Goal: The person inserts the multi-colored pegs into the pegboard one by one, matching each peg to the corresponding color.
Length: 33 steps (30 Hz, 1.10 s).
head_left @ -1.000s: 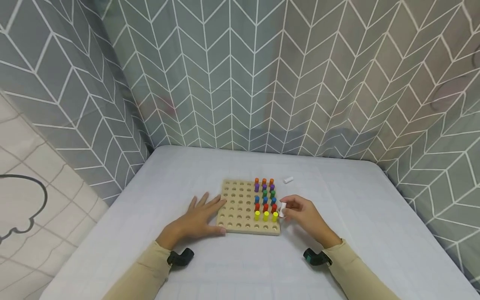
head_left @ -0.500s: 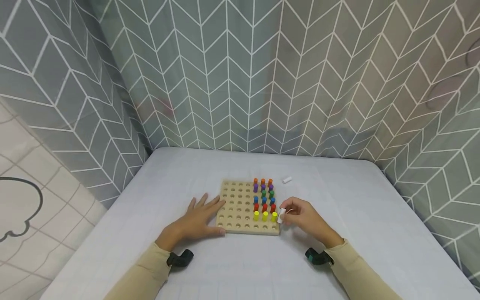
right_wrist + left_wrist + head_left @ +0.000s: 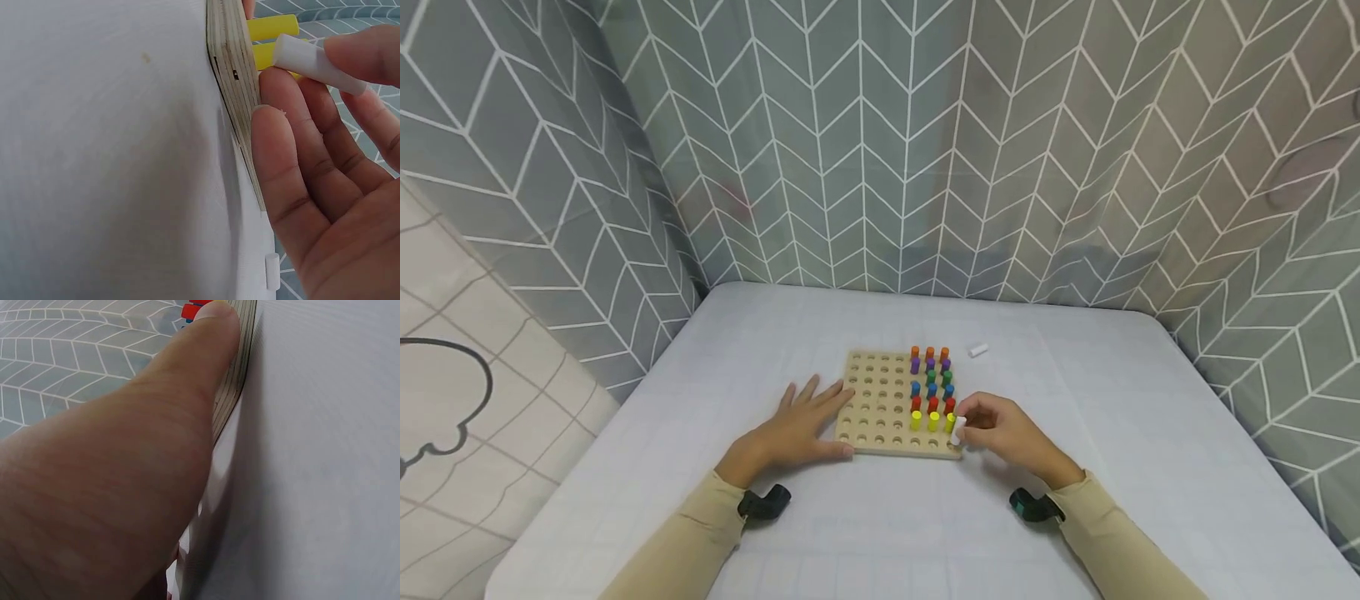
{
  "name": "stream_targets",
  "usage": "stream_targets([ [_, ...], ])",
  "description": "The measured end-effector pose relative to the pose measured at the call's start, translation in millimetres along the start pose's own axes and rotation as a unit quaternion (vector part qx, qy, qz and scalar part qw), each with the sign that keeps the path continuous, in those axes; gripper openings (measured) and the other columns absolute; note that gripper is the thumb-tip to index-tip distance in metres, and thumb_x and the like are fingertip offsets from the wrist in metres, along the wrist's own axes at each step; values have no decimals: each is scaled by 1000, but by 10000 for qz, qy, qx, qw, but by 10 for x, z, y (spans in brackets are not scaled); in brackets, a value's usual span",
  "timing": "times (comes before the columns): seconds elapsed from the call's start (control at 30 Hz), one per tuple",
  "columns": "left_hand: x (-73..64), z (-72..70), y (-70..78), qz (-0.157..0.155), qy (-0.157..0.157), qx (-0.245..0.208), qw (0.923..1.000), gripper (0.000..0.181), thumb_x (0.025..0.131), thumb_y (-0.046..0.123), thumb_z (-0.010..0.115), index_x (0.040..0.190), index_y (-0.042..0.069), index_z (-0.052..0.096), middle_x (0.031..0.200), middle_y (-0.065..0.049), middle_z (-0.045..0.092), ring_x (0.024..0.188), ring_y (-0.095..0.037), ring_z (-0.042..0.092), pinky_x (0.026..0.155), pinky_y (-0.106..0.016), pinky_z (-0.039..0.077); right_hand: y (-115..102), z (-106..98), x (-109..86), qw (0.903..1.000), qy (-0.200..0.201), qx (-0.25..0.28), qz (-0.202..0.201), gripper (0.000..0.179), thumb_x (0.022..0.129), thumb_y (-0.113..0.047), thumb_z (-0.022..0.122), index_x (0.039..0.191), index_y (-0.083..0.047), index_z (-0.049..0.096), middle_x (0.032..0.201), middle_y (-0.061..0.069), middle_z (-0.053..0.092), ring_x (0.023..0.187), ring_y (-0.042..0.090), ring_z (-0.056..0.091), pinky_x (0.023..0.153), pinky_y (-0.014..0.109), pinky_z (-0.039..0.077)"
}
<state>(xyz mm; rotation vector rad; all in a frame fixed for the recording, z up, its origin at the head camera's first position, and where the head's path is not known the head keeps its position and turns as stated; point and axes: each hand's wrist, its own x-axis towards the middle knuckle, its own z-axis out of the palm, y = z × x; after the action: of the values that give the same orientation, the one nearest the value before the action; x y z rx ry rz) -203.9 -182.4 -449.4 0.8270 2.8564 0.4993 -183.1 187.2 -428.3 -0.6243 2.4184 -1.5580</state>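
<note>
A wooden pegboard [image 3: 880, 450] with rows of round holes lies flat on the table. My left hand [image 3: 797, 431] is spread at its left edge, fingers straight, fingertips and thumb touching the wood. With thumb and fingers my right hand [image 3: 1011, 432] pinches a white peg [image 3: 315, 62], tilted just over the near right corner of the board. In the right wrist view the lower fingers touch the board's side. Yellow pegs [image 3: 933, 422] stand right beside the white one, with red pegs [image 3: 932, 405] behind them.
Blue [image 3: 932, 390], green [image 3: 931, 377], purple [image 3: 915, 365] and orange pegs [image 3: 930, 352] fill the board's right columns farther back. Another white peg [image 3: 978, 350] lies loose on the white-covered table [image 3: 865, 533] behind the right hand. A patterned curtain [image 3: 865, 150] hangs behind the table.
My right hand has brought the white peg nearer, from beside the yellow row to above the board's near right corner. The left hand stays in place. The head view shifts slightly.
</note>
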Motion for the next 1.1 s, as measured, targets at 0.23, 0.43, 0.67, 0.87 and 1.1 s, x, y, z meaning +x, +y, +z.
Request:
stream_targets([
  [0.23,18,-3,-2,7,8,1,10000,105,80,86,48,162,26,22,167,-1,16,152,-39,0,117,-63,-6,-11,27,-22,9999,29,-165,21,25,90,-9,73,111,1,66,100,9,67,90,23,63,74,26,55],
  [0.43,23,6,4,-35,-51,11,10000,105,80,87,47,162,27,21,167,0,14,152,-38,-1,117,-63,-7,-10,67,-29,9978,184,-632,-110,21,90,-11,74,109,-6,68,101,2,68,90,21,64,77,28,56],
  [0.67,5,-14,24,-45,1,-13,10000,104,80,85,50,161,25,23,167,-1,17,152,-39,1,117,-63,-6,-29,84,-29,9942,237,-935,-483,19,87,-5,76,105,-7,70,99,1,68,85,18,65,76,29,57],
  [0.87,-5,30,21,-82,9,16,10000,104,80,85,51,161,26,23,166,-1,17,152,-39,1,117,-64,-5,-73,62,-54,9940,-49,-1015,-406,18,89,-13,76,105,-8,70,99,2,69,87,18,64,78,29,56],
  [1.1,-28,20,32,-42,93,-35,9999,104,80,84,51,161,24,26,166,-2,20,152,-40,3,117,-65,-4,0,-88,-3,9966,41,-732,-384,19,93,-17,73,109,-8,70,101,4,69,90,20,66,81,28,57],
])
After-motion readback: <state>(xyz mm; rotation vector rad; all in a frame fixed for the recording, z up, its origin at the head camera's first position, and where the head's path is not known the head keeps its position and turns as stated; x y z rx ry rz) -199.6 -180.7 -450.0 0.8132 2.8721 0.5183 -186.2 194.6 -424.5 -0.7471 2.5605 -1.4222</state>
